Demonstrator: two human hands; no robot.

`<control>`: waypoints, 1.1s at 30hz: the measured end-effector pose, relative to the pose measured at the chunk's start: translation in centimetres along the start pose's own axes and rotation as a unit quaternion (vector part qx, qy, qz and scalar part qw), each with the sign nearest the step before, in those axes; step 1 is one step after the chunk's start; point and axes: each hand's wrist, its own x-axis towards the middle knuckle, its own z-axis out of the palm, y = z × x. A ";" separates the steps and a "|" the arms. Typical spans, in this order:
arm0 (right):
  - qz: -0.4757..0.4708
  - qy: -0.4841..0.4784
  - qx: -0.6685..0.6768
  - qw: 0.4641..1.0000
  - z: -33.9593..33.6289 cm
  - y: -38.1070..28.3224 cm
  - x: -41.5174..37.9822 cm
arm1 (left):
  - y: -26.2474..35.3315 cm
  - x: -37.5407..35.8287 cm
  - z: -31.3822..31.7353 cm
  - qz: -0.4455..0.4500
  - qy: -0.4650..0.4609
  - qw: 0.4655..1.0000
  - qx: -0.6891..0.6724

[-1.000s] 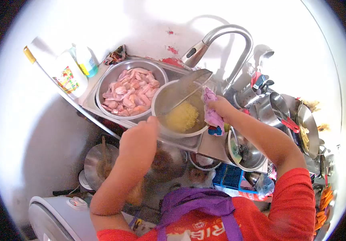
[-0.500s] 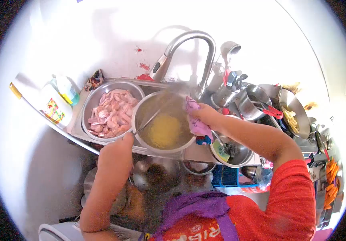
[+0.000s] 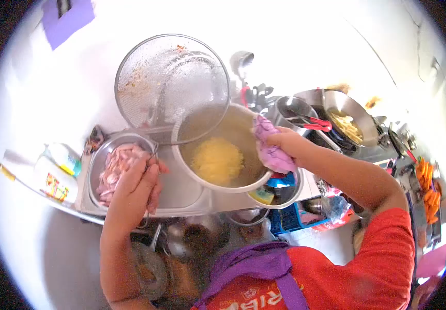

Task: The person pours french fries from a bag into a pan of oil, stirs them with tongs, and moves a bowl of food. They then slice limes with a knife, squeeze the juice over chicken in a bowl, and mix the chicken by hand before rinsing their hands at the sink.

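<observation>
My left hand [image 3: 139,186] is closed on the wire handle of a round mesh splatter screen [image 3: 168,82], which stands raised behind the sink, its lower edge overlapping a large metal pot [image 3: 264,183]. Pale yellow food [image 3: 216,160] lies in cloudy liquid inside the pot. With a pink cloth [image 3: 273,150] in its grip, my right hand [image 3: 287,142] holds the pot's right rim. Raw chicken pieces [image 3: 114,168] fill a metal bowl [image 3: 94,181] beside my left hand.
Behind to the right are a small pot with red-handled tongs [image 3: 316,125] and a wok [image 3: 365,116] holding pale strips. Bottles [image 3: 60,175] stand at the left. A bowl [image 3: 285,199] and a blue basket [image 3: 285,222] sit right of the sink.
The splatter screen has come up into full view over the pot's back left. My left hand has moved left over the chicken bowl. The pot and my cloth-holding right hand have shifted slightly right.
</observation>
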 end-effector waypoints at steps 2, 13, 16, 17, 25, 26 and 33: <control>-0.045 0.037 0.051 0.997 -2.3 -0.7 -4.7 | 1.3 2.0 1.6 0.016 -0.054 0.996 -0.065; -0.027 0.383 0.095 0.918 -16.7 10.5 -25.7 | 2.5 18.1 23.0 -0.057 -0.329 0.882 -0.333; -0.036 0.419 0.182 0.889 -19.6 16.1 -29.8 | 0.5 22.3 28.5 -0.116 -0.329 0.871 -0.346; -0.036 0.436 0.189 0.879 -20.6 18.2 -31.0 | -0.5 23.4 29.9 -0.136 -0.328 0.864 -0.357; -0.018 0.514 0.252 0.820 -25.6 26.5 -33.7 | -1.6 25.9 33.2 -0.149 -0.346 0.913 -0.157; -0.022 0.519 0.259 0.814 -26.1 27.2 -33.6 | -1.4 26.1 33.1 -0.128 -0.356 0.921 -0.095; 0.004 0.489 0.237 0.840 -29.6 27.4 -31.4 | 1.1 24.3 30.1 0.036 -0.167 0.971 0.166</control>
